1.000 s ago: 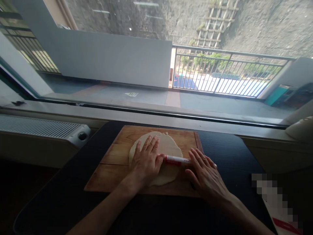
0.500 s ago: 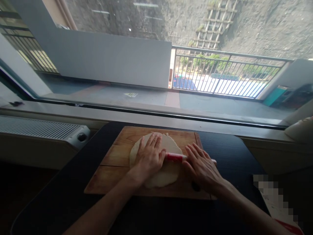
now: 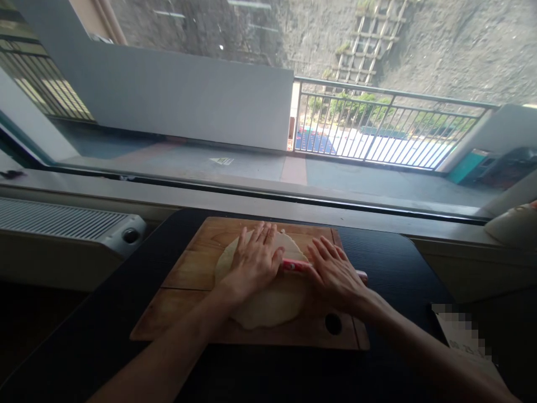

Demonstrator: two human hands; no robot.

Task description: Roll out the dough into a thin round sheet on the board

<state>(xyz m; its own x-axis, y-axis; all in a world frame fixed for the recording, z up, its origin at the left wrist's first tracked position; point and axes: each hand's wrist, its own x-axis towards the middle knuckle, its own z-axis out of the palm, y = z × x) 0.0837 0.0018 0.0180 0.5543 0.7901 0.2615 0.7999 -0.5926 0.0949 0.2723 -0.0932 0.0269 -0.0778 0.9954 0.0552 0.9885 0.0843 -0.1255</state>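
A flat, roughly round sheet of dough [image 3: 272, 310] lies on a wooden cutting board [image 3: 188, 263]. Across it rests a thin rolling pin with a red printed middle [image 3: 296, 265]. My left hand [image 3: 257, 258] lies over the pin's left part, palm down, fingers stretched away from me; that end is hidden beneath it. On the right part of the pin sits my right hand [image 3: 333, 268], open and flat, with the pin's tip showing past its outer side. Neither hand wraps its fingers round the pin.
The board lies on a black table [image 3: 394, 268] with rounded corners, and has a round hole near its front right. A window sill [image 3: 251, 204] runs behind the table. A radiator [image 3: 71, 218] stands at left; a partly blurred-out pale item [image 3: 461, 330] is at right.
The red print on the pin has turned, and my right hand has shifted slightly left and away from me. More of the board's hole shows. The view has shifted slightly.
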